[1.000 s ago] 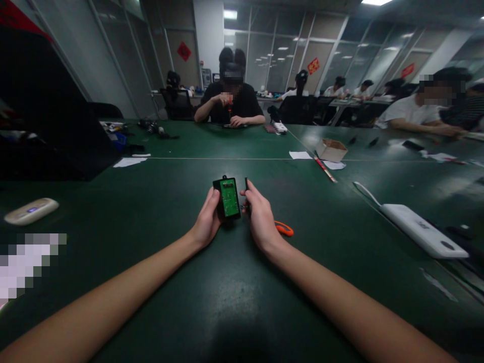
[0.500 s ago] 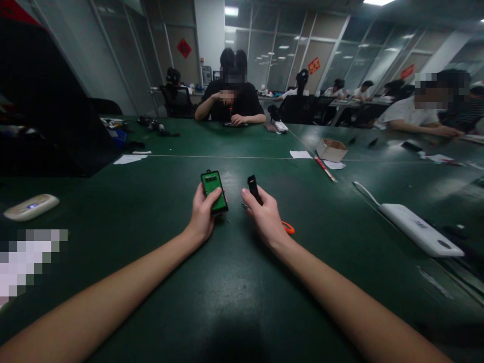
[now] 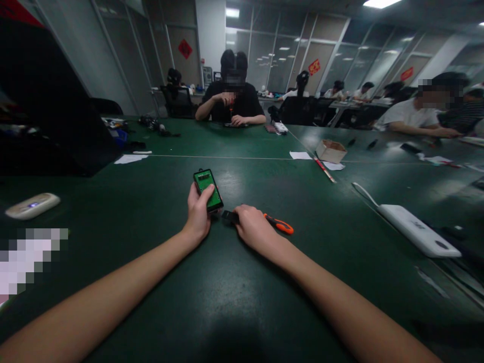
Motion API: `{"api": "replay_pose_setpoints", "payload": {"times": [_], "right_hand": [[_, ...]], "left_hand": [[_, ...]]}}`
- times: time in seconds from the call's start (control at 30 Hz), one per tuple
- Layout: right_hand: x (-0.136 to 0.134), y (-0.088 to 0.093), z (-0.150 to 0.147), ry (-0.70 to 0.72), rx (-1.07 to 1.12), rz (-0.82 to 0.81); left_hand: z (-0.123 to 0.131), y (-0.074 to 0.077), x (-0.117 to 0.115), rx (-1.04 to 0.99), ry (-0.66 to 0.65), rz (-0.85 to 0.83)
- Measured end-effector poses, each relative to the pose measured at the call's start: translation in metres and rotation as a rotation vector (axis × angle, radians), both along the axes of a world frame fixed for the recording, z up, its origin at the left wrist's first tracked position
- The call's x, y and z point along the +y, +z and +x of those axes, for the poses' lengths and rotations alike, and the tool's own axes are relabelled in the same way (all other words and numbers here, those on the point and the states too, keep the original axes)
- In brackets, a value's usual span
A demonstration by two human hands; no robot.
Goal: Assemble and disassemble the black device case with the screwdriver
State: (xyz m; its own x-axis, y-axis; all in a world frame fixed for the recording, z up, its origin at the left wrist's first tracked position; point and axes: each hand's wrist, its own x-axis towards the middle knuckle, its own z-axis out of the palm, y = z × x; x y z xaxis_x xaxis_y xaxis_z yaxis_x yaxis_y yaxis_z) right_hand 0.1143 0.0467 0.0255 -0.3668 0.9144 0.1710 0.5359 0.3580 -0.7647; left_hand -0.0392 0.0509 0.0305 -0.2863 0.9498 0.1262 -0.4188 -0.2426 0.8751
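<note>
A black-cased handheld device with a bare green circuit board facing up is gripped in my left hand, thumb lying across the board. To its right, my right hand is low at the green tabletop, fingers closed on a small black plastic piece that points toward the device's lower end. An orange-and-black tool handle lies on the table just beyond my right hand; the tool's other end is hidden by that hand. Fingertips of the right hand are mostly out of sight.
A white power bank-like box with a cable lies at right, a white oval device at left. Farther off are an open cardboard box, paper sheets and a red-and-white strip. A dark panel stands left. People sit across the table.
My right hand has lowered and turned palm-down, bringing the black piece left and down toward the table. More of the orange handle shows. My left hand has shifted slightly left with the device.
</note>
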Motion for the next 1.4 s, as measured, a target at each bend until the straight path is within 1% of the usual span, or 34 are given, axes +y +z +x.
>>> {"api": "replay_pose_setpoints", "payload": {"times": [0.07,0.17,0.23,0.3,0.4,0.47,0.53,0.63,0.7,0.77,0.83,0.93,1.03,1.2,1.3,1.4], "right_hand": [[0.001,0.007,0.009,-0.004,0.08,-0.027],[0.002,0.02,0.024,-0.017,0.245,-0.084],[0.003,0.029,0.034,-0.046,0.343,-0.11],[0.002,0.035,0.039,-0.101,0.431,-0.139],[-0.002,0.039,0.038,-0.207,0.616,-0.202],[-0.005,0.039,0.031,-0.229,0.737,-0.229],[-0.009,0.038,0.023,-0.203,0.853,-0.276],[-0.013,0.037,0.014,-0.161,1.036,-0.446],[-0.014,0.036,0.012,-0.131,1.092,-0.54],[-0.015,0.035,0.013,-0.088,1.098,-0.553],[-0.014,0.033,0.015,-0.076,1.106,-0.538],[-0.011,0.028,0.015,-0.159,1.131,-0.513],[-0.011,0.025,0.014,-0.207,1.097,-0.477],[-0.011,0.024,0.016,-0.265,0.941,-0.355],[-0.01,0.027,0.021,-0.278,0.77,-0.234],[-0.01,0.032,0.025,-0.259,0.608,-0.14]], "left_hand": [[0.002,0.001,-0.003,-0.009,-0.062,-0.003],[0.007,0.003,-0.009,-0.024,-0.22,-0.013],[0.011,0.003,-0.015,-0.021,-0.34,-0.032],[0.016,0.001,-0.02,0.003,-0.418,-0.038],[0.022,-0.005,-0.024,0.061,-0.415,0.023],[0.025,-0.008,-0.026,0.087,-0.423,0.06],[0.026,-0.008,-0.027,0.09,-0.455,0.071],[0.028,-0.006,-0.028,0.036,-0.479,0.046],[0.029,-0.004,-0.03,-0.005,-0.485,-0.004],[0.03,-0.002,-0.031,-0.022,-0.486,-0.045],[0.031,-0.003,-0.031,-0.017,-0.487,-0.048],[0.03,-0.007,-0.03,0.024,-0.488,0.004],[0.03,-0.014,-0.028,0.119,-0.452,0.061],[0.028,-0.021,-0.024,0.227,-0.387,0.098],[0.028,-0.021,-0.024,0.237,-0.38,0.089],[0.028,-0.02,-0.024,0.23,-0.377,0.081]]}}
